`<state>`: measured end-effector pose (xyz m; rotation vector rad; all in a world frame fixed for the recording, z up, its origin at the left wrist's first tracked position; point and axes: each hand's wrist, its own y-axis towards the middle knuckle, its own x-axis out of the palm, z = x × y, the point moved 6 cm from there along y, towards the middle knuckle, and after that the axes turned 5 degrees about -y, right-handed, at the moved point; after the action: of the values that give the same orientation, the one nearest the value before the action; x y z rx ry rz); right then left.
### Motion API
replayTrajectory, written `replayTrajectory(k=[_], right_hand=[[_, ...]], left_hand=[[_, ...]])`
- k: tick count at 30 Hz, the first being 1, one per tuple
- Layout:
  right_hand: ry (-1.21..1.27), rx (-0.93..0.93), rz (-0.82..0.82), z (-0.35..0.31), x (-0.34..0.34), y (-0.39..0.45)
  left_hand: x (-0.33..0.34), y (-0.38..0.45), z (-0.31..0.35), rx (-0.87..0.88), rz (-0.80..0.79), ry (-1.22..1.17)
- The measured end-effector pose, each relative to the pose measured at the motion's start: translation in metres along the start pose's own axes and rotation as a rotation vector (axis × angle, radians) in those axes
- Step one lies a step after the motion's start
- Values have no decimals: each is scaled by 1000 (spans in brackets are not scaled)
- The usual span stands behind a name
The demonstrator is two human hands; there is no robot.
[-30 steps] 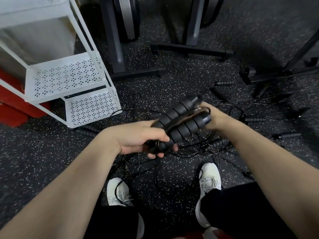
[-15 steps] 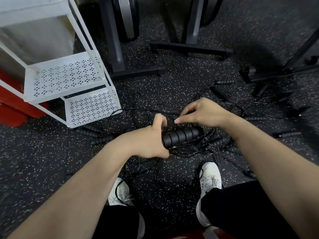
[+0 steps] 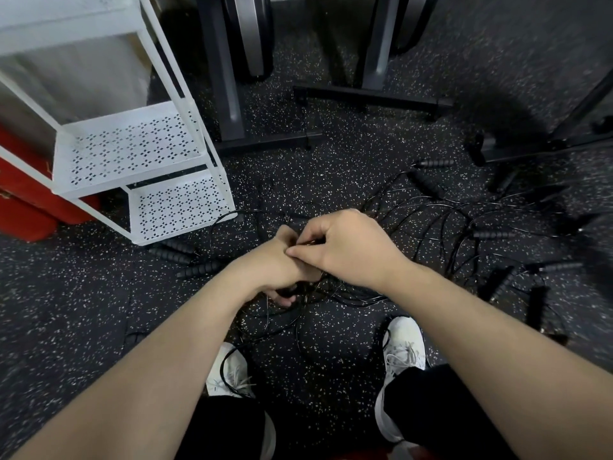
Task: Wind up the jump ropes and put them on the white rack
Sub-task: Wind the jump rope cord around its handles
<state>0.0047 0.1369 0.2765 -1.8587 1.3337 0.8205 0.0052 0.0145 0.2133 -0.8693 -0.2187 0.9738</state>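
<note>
Your left hand [image 3: 275, 263] and right hand [image 3: 348, 247] meet in the middle, touching. Your left fingers curl down around something dark that stays hidden. Your right fingers [image 3: 298, 252] pinch together on a thin cord. The jump ropes [image 3: 431, 227] lie tangled on the floor at 2 o'clock. The white rack [image 3: 132, 151] stands at 10 o'clock.
</note>
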Motion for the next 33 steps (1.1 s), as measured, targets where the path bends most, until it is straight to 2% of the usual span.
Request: replayTrajectory(k=[4,8,12,21,26,31,33], right_hand=[[197,-3,-27,-2,5,1],[264,-44,-52,-3,4,0],[424,114,-59,11,2,5],[443,220,-158,28,0,8],[582,336,-241,33,4,3],[674,342,-285,40,4,4],[735,350,-306,40,4,4]], left_hand=[[-10,4,1,10,59,-326],[-19,4,8,61,51,-558],[-16,-2,14,98,-11,-680],[-14,-8,25,200,-67,-563],[-20,-11,30,282,3,-573],[-17,-19,39,403,44,-364],[-17,-21,42,443,70,-366]])
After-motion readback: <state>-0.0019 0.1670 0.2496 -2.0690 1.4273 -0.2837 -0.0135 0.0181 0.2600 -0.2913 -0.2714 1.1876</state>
